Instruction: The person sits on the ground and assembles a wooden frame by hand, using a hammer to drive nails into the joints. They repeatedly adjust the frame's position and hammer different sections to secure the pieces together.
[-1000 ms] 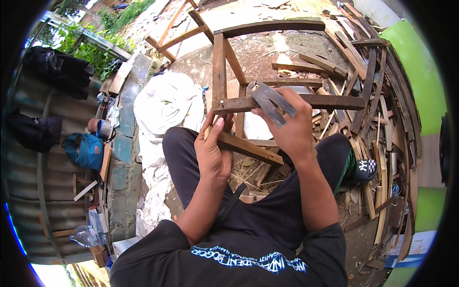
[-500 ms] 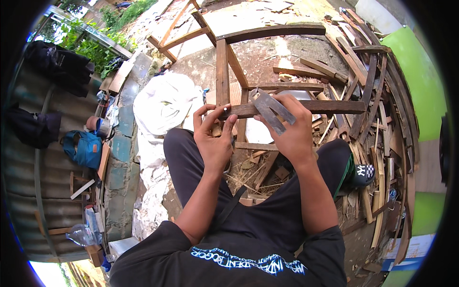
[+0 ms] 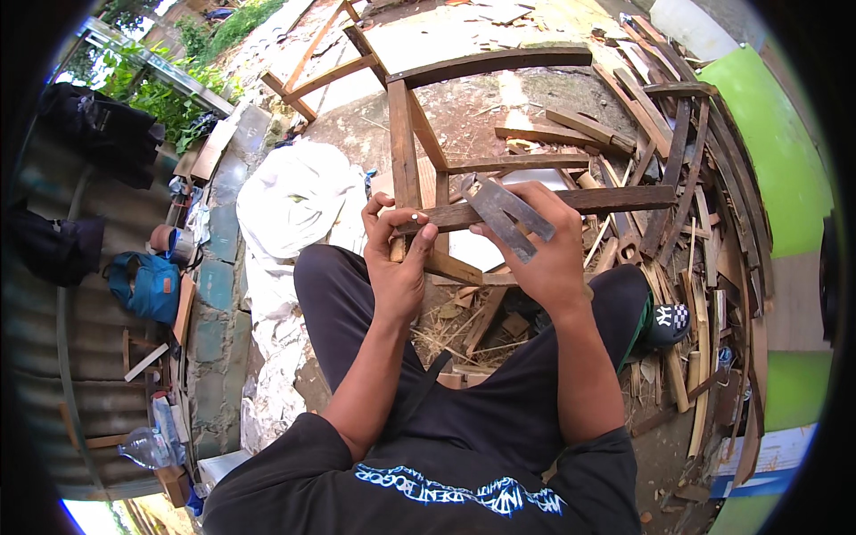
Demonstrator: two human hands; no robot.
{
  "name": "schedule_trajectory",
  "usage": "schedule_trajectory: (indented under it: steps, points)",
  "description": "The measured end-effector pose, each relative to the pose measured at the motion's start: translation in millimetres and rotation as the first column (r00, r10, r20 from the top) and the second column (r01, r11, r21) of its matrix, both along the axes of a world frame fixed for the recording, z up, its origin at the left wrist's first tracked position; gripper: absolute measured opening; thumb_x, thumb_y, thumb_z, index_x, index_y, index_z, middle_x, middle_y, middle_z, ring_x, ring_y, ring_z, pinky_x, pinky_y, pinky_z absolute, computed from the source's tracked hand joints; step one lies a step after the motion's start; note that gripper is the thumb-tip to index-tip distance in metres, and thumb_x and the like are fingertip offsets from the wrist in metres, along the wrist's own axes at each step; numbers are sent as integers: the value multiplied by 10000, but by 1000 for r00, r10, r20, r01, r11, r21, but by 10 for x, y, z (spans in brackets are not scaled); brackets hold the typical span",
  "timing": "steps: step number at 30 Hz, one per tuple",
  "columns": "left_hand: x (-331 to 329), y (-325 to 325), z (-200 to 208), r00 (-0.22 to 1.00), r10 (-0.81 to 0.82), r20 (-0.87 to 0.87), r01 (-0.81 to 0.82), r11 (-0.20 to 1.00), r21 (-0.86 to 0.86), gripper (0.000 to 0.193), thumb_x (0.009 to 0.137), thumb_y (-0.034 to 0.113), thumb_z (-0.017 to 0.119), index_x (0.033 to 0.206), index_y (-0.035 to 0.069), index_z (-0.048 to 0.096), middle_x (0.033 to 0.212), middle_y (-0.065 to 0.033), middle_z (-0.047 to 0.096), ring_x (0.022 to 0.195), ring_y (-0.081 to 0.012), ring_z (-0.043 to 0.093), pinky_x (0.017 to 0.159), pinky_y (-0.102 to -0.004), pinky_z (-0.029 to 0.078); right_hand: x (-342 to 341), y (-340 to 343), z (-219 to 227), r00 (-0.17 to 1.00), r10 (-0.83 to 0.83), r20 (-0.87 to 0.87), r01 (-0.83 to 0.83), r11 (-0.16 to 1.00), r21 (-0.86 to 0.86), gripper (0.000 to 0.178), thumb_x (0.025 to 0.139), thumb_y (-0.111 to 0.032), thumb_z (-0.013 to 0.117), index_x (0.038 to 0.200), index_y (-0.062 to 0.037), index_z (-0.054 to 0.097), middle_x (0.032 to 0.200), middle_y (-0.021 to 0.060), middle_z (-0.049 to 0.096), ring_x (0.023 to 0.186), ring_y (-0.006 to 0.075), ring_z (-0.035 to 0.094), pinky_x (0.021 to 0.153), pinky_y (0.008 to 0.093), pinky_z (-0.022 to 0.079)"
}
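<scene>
A wooden frame of dark bars stands before me, tilted, with an upright post (image 3: 404,143). A dark wooden bar (image 3: 606,200) of it runs sideways between my hands. My left hand (image 3: 398,267) is closed at the bar's left end, thumb and fingers around it. A small white spot shows at its fingertips; I cannot make out what it is. In my right hand (image 3: 546,245) is a flat grey metal tool (image 3: 508,217) with two legs joined at one end in a V. It lies across the front of the bar; the fingers behind it are partly hidden.
White cloth (image 3: 294,192) is heaped left of the frame. Scrap wood (image 3: 687,267) piles up along the right. Another wooden frame (image 3: 330,76) stands farther off. A blue bag (image 3: 147,285) and a plastic bottle (image 3: 145,448) are at far left.
The whole view has shifted slightly, and the frame's lower bar now slants down to the right. Both hands keep their holds; the metal tool stays across the bar.
</scene>
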State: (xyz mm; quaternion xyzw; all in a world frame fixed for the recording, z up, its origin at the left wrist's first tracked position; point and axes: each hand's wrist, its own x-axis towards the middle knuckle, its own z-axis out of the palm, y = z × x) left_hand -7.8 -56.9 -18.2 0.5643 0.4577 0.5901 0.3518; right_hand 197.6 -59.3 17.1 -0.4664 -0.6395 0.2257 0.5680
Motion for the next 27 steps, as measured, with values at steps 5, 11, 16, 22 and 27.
schedule_trajectory:
  steps: [5, 11, 16, 22, 27]
  points:
    - [58, 58, 69, 999, -15, 44, 8, 990, 139, 518, 855, 15, 798, 1307, 51, 547, 1339, -86, 437, 918, -94, 567, 783, -247, 509, 78, 16, -10, 999, -11, -37, 12, 1000, 19, 415, 738, -176, 929, 1004, 34, 690, 906, 105, 725, 809, 189, 717, 725, 317, 555]
    - [-70, 122, 26, 993, -112, 42, 107, 990, 96, 700, 837, -20, 794, 1428, 55, 426, 1346, -104, 438, 1020, -165, 634, 848, -261, 571, 63, 21, -57, 999, -29, -33, 33, 993, 115, 449, 740, -167, 930, 1037, 47, 671, 927, 115, 723, 785, 170, 706, 720, 304, 556]
    - [-75, 156, -3, 977, -206, -46, 206, 979, 2, 882, 824, 41, 818, 1509, 99, 266, 1359, -143, 464, 1140, -219, 631, 951, -316, 562, 74, 15, -34, 999, 25, -22, -25, 1000, -3, 420, 745, -152, 922, 1021, 38, 669, 919, 108, 723, 779, 170, 707, 697, 306, 547]
    - [-42, 83, 7, 976, -216, 18, 217, 967, -137, 975, 846, 7, 791, 1537, 131, 115, 1364, -186, 503, 1183, -243, 633, 966, -348, 568, 34, 1, -9, 999, 33, -13, -32, 999, 5, 372, 758, -154, 909, 987, 23, 675, 863, 83, 705, 730, 136, 664, 673, 291, 518]
    - [27, 122, 29, 971, -233, -59, 229, 970, -78, 999, 871, -45, 757, 1538, 157, 41, 1198, -227, 651, 1067, -230, 699, 896, -336, 584, 48, -12, -15, 999, 50, -18, -51, 998, -23, 388, 763, -165, 909, 997, 31, 670, 851, 73, 694, 734, 128, 650, 685, 286, 514]
